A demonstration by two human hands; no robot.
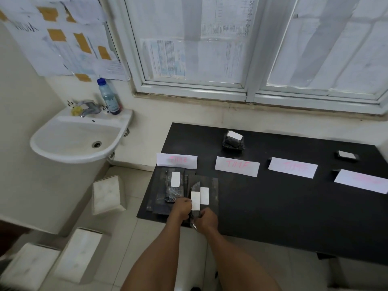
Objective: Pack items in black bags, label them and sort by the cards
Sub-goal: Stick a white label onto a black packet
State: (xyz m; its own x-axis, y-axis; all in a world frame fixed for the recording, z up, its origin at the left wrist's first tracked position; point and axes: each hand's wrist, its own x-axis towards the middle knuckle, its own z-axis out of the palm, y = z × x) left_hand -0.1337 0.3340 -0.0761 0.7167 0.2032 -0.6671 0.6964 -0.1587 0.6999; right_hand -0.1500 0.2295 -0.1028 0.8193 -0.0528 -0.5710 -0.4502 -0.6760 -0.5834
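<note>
Near the front left corner of the black table (273, 206), my left hand (183, 207) and my right hand (206, 220) both grip a black bag with a white label (195, 200). Under and beside it lie more labelled black bags: one (175, 182) below the leftmost card and one (204, 195) just right of the held bag. White cards with pink writing stand in a row: the first card (177, 161), the second card (237, 165), the third card (292, 167) and the fourth card (362, 181).
A stack of black bags with a white label (233, 140) sits at the back of the table and a small labelled black item (346, 155) at the far right. A white sink (79, 135) with a bottle (109, 96) stands left. White boxes (108, 194) lie on the floor.
</note>
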